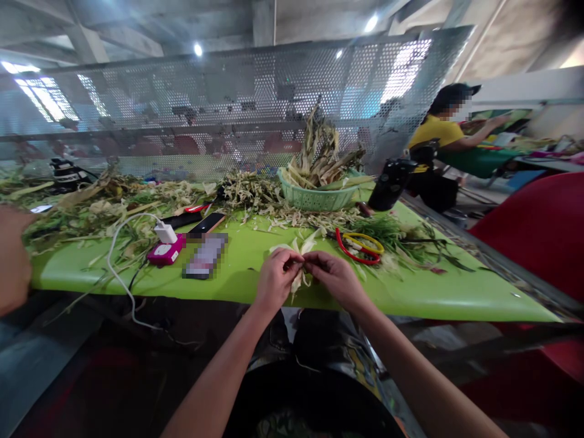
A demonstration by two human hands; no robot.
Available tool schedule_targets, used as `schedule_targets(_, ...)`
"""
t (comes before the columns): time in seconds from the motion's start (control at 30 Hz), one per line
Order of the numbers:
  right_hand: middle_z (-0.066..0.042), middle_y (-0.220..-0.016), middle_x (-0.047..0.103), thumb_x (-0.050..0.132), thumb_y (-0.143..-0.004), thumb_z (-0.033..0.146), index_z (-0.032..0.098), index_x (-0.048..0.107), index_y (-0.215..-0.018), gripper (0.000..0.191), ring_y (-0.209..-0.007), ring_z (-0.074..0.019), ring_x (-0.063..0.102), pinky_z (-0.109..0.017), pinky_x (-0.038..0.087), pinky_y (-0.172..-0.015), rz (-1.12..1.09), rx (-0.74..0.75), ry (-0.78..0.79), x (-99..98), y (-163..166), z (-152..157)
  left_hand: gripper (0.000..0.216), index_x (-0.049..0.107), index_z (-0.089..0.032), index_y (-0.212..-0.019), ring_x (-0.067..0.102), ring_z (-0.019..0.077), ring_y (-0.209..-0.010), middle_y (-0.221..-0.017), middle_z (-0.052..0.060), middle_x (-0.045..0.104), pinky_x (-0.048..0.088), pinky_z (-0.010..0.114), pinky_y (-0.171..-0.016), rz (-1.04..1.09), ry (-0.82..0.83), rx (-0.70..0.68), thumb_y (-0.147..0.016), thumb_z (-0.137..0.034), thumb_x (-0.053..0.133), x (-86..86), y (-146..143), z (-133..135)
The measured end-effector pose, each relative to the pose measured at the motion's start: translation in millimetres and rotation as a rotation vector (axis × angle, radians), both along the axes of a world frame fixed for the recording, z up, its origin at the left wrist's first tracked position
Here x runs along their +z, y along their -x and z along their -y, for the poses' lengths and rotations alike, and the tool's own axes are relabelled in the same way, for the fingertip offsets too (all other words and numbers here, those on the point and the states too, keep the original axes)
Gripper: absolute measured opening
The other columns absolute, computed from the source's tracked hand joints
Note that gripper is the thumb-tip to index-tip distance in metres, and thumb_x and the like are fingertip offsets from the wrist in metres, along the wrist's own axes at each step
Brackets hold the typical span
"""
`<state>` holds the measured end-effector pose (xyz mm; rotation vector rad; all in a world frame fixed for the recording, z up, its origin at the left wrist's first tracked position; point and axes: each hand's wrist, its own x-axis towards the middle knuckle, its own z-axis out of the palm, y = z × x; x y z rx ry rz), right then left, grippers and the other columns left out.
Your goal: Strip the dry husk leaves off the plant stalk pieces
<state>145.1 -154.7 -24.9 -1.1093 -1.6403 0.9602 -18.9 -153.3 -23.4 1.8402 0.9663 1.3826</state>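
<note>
Just above the green table's front edge, my left hand [277,277] and my right hand [336,278] meet, both with thumb and fingers pinched together. Between them is a pale flower-like piece [308,242] with several thin, pointed petals, which look like dried plant husk. Its petals stick out above and below my fingertips; the centre is hidden by the fingers. To the right of my right hand lie red and yellow looped handles [378,246], perhaps of scissors, beside green plant strands [387,230].
A green basket [314,198] of dried husks stands behind my hands, with a black bottle [391,184] to its right. Left are phones [207,224], a magenta power cube [166,250] and a white cable [111,258]. Another person's arm [13,261] enters at left. Husk scraps [137,201] cover the back.
</note>
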Motion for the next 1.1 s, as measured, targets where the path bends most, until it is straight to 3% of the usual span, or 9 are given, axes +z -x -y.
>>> schedule_targets(0.3, 0.0, -0.069, 0.059, 0.063, -0.076, 0.035, 0.018, 0.062, -0.083, 0.019, -0.058, -0.0126, 0.051, -0.025, 0.043, -0.054, 0.001, -0.047, 0.029, 0.3, -0.4, -0.4, 0.013, 0.067, -0.019, -0.086, 0.056, 0.0173, -0.081, -0.087, 0.006, 0.06, 0.042, 0.027, -0.074, 0.032, 0.022, -0.026, -0.083, -0.029, 0.059, -3.2, 0.6, -2.4)
schedule_targets(0.53, 0.002, -0.065, 0.053, 0.054, -0.081, 0.028, 0.02, 0.055, -0.081, 0.008, -0.058, -0.0134, 0.051, -0.024, 0.041, -0.056, 0.137, -0.149, -0.076, -3.6, -5.1, -0.2, 0.021, 0.062, -0.017, -0.082, 0.054, 0.0153, -0.072, -0.08, 0.005, 0.061, 0.041, 0.026, -0.068, -0.028, 0.071, 0.067, -0.084, -0.038, 0.057, -7.5, 6.2, -0.9)
schedule_targets(0.87, 0.004, -0.059, 0.049, 0.052, -0.077, 0.023, 0.02, 0.052, -0.072, 0.005, -0.056, -0.0133, 0.044, -0.026, 0.033, -0.055, 0.312, -0.247, -0.129, -0.4, -12.0, 6.2, 0.021, 0.058, -0.018, -0.081, 0.054, 0.0146, -0.069, -0.076, 0.003, 0.061, 0.04, 0.025, -0.066, -0.022, 0.085, 0.136, -0.085, -0.038, 0.055, -15.9, 12.0, 5.4)
schedule_targets(0.97, 0.003, -0.061, 0.052, 0.055, -0.078, 0.027, 0.02, 0.055, -0.075, 0.008, -0.056, -0.013, 0.046, -0.025, 0.035, -0.055, 0.247, -0.203, -0.08, -1.1, -15.1, 6.3, 0.019, 0.057, -0.018, -0.083, 0.056, 0.0145, -0.069, -0.075, 0.003, 0.061, 0.041, 0.025, -0.065, 0.067, 0.179, 0.079, -0.084, -0.037, 0.055, -16.7, 11.0, 7.3)
schedule_targets(1.1, -0.002, -0.075, 0.063, 0.054, -0.083, 0.044, 0.017, 0.061, -0.084, 0.027, -0.053, -0.0116, 0.049, -0.025, 0.037, -0.052, 0.089, -0.076, 0.069, 1.4, -19.1, 6.9, 0.015, 0.053, -0.018, -0.087, 0.057, 0.0139, -0.07, -0.084, 0.003, 0.061, 0.043, 0.025, -0.068, 0.15, 0.244, -0.032, -0.083, -0.032, 0.057, -13.4, 12.0, 9.3)
